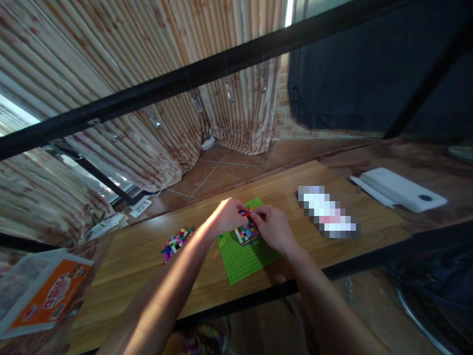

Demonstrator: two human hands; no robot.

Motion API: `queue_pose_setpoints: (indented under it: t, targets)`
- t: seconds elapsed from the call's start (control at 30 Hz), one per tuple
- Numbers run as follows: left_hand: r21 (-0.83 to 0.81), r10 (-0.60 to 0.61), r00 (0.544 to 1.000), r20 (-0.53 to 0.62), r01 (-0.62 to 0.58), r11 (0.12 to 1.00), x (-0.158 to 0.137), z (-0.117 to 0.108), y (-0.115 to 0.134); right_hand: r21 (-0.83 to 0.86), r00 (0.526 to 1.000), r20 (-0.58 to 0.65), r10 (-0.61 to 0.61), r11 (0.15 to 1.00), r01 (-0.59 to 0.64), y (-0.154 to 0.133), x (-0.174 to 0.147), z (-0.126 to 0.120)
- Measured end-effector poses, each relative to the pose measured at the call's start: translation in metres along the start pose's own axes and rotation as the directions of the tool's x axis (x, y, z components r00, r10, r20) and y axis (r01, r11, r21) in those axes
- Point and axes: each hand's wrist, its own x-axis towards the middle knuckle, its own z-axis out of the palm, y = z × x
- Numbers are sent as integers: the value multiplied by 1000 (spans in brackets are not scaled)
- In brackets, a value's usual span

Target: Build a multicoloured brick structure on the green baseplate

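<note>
A green studded baseplate (244, 268) lies on the wooden table. On it stands a small block of multicoloured toy bricks (247, 234), built up in layers. My left hand (231, 215) reaches over the far left side of this build, its fingers bent down and pressed at the top. From the right, my right hand (272, 227) meets it, thumb and fingers pinched together at the upper edge of the build. Small red and blue bricks show between the two hands. What exactly each set of fingertips grips is too small to make out.
A pile of loose coloured bricks (178, 242) lies left of the baseplate on the table (129, 261). A blurred-out object (327, 212) rests at the right. Beyond are a white flat device (402, 190) and, far left, a plastic box (48, 291) with an orange label.
</note>
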Motion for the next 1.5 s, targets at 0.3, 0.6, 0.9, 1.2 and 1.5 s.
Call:
queue_pose_setpoints:
  t: [0.3, 0.6, 0.9, 1.2, 1.5]
  targets:
    - [18, 21, 999, -30, -20, 1000, -3, 2, -1, -8, 1000, 6, -2, 1000, 2, 1, 1, 0]
    - [-144, 55, 993, -107, -70, 987, -3, 9, -21, 8, 1000, -14, 6, 1000, -6, 5, 0, 2]
    - [67, -79, 920, -385, 113, 991, -2, -25, -68, -69, 996, -88, 3, 998, -9, 9, 3, 1]
    - [237, -24, 956, -292, 96, 967, 53, -4, -59, -134, 996, -86, -13, 991, 1, 12, 5, 6]
    - [163, -13, 957, -291, 63, 985, 37, 2, -56, -156, 998, -65, 21, 987, -31, 8, 5, 2]
